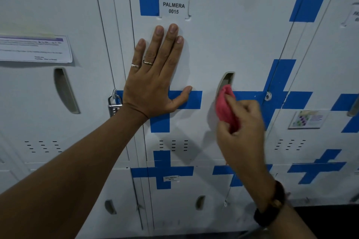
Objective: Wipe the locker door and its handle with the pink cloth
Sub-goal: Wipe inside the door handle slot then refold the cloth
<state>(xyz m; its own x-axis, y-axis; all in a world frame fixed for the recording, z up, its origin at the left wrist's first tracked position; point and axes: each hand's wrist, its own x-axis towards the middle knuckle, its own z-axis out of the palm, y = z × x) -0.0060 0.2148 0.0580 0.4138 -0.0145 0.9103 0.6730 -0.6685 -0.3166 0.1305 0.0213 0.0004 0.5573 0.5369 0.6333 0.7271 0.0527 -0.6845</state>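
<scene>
Nearest the camera, the right hand (pixel 240 120) is pinching the bunched pink cloth (pixel 226 105) between thumb and fingers and pressing its tip into the lower part of the recessed handle (pixel 225 85) of the locker door (pixel 223 40). A dark band is showing on that wrist. The left hand (pixel 155 83) is lying flat and spread against the door, gripping nothing, with two rings on its fingers; it is bracing the panel left of the handle, across a strip of blue tape (pixel 184 100).

Recommended practice, in my judgement: keep the brace steady, work the cloth tip along the whole recess from bottom to top (the upper hollow is showing uncovered), then pass over the flat panel.

Farther up, the name label (pixel 173 7) is reading "PALMERA 0015". A padlock (pixel 114 105) is hanging at the door's left edge. The paper notice (pixel 35 48) on the neighbouring locker is reading too blurred to make out.
</scene>
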